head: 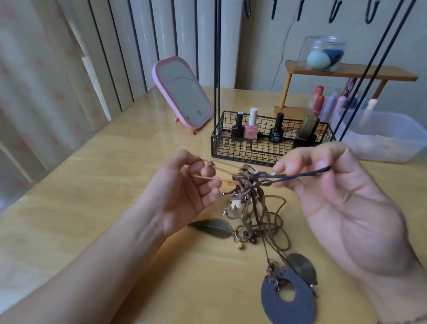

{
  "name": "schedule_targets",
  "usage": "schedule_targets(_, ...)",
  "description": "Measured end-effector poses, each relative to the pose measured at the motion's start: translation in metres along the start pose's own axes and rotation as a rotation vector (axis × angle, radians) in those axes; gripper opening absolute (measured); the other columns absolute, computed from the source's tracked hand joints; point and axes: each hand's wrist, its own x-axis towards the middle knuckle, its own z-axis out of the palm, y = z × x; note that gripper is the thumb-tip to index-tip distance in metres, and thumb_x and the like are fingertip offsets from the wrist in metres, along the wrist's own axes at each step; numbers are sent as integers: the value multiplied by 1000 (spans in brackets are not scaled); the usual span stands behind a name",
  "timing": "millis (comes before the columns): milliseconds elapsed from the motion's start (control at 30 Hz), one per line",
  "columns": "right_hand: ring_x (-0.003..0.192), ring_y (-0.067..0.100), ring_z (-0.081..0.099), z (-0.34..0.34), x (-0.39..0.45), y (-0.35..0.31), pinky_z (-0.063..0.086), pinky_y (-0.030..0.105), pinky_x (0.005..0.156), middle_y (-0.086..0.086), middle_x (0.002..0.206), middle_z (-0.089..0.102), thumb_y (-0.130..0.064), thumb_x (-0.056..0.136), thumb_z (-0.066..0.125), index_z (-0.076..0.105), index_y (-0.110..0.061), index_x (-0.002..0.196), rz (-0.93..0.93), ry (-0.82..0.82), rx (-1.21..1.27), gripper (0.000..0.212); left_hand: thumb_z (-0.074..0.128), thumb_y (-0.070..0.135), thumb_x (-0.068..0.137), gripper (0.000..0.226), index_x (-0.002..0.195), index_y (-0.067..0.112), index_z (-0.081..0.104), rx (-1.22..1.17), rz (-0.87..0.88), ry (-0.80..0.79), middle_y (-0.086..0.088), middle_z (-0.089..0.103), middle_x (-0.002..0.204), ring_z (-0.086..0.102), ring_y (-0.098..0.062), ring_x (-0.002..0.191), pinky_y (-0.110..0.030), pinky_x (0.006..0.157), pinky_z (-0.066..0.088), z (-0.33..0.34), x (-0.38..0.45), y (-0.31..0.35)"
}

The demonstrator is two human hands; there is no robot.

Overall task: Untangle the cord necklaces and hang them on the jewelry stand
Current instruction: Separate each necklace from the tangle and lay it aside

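A tangled knot of brown cord necklaces (247, 187) hangs lifted above the wooden table between both hands. My left hand (182, 192) pinches tan cord strands with a small bead at the knot's left. My right hand (336, 195) pinches a dark cord loop pulled out to the right. Below the knot, loose cords trail down to a bronze leaf pendant (214, 227), a second dark leaf (301, 265) and a large dark blue oval ring pendant (288, 303) lying on the table. The black wire jewelry stand (218, 61) rises behind, its hooks (335, 8) at the top edge.
The stand's wire basket base (217, 142) holds several nail polish bottles. A pink mirror (182, 91) leans at the back left. A clear plastic tub (396, 139), a wooden shelf (350, 70) with a sponge jar and lipsticks stand at the back right.
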Motion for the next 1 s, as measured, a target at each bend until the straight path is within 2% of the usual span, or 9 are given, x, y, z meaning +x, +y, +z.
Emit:
schedule_targets(133, 92, 26, 46, -5, 4, -5, 37, 39, 95, 4, 79, 54, -21, 88, 64, 49, -14, 94, -16, 56, 152, 17, 43, 22, 90, 36, 56, 24, 32, -96, -4, 33, 9, 12, 55, 21, -9, 41, -20, 46, 27, -4, 1, 4)
schedule_targets(267, 93, 23, 53, -9, 6, -6, 42, 38, 93, 2, 81, 59, -12, 92, 44, 47, -16, 93, -39, 185, 150, 5, 54, 24, 84, 28, 58, 20, 46, 12, -7, -19, 9, 7, 54, 5, -10, 45, -21, 45, 9, -8, -2, 14)
schedule_targets(433, 81, 19, 59, -11, 9, -9, 50, 32, 68, -3, 83, 60, -15, 94, 40, 46, -23, 91, 25, 308, 131, 11, 78, 32, 78, 29, 58, 15, 64, 911, 183, -49, 5, 27, 44, 19, -11, 42, -22, 47, 15, -24, -5, 29)
schedule_targets(500, 74, 21, 62, -11, 8, -7, 52, 33, 63, 1, 81, 61, -13, 94, 41, 45, -22, 91, 56, 346, 37, 10, 77, 32, 78, 27, 60, 16, 66, 818, 264, 10, 0, 36, 50, 31, -12, 45, -24, 48, 26, -24, -1, 25)
schedule_targets(633, 75, 34, 69, -4, 5, -6, 58, 41, 69, 11, 78, 64, -16, 90, 45, 45, -16, 92, 177, 281, -133, 2, 65, 22, 89, 17, 73, 16, 60, 424, 137, 13, -2, 51, 67, 54, -15, 57, -30, 61, 48, -17, 6, 13)
schedule_targets(767, 62, 36, 64, 1, 4, -2, 56, 50, 73, 13, 75, 60, -10, 102, 37, 44, -18, 93, 272, 268, -159, 14, 72, 24, 85, 17, 99, 24, 63, 1193, 734, 335, 6, 61, 92, 61, -10, 78, -19, 71, 46, -18, 10, -7)
schedule_targets(833, 50, 26, 49, 6, 5, -1, 55, 51, 70, 10, 72, 56, -10, 102, 38, 46, -17, 94, 316, 294, -118, 14, 69, 20, 85, 16, 100, 20, 64, 1174, 897, 80, 4, 63, 88, 61, -13, 79, -23, 71, 50, -9, 3, -18)
schedule_targets(900, 47, 19, 37, 8, 4, -2, 52, 41, 53, 8, 71, 52, -15, 98, 43, 51, -16, 97, 394, 297, -28, 8, 67, 14, 88, 6, 94, 16, 66, 1089, 800, -202, 0, 66, 80, 61, -15, 72, -31, 68, 50, 4, -6, -27)
schedule_targets(1000, 46, 12, 23, 6, 4, -6, 23, 25, 41, 4, 69, 46, -28, 91, 49, 58, -19, 104, 498, 305, 70, 18, 75, 16, 85, 17, 100, 16, 67, 1230, 629, -417, 2, 68, 85, 59, -8, 73, -26, 69, 49, 10, -8, -37)
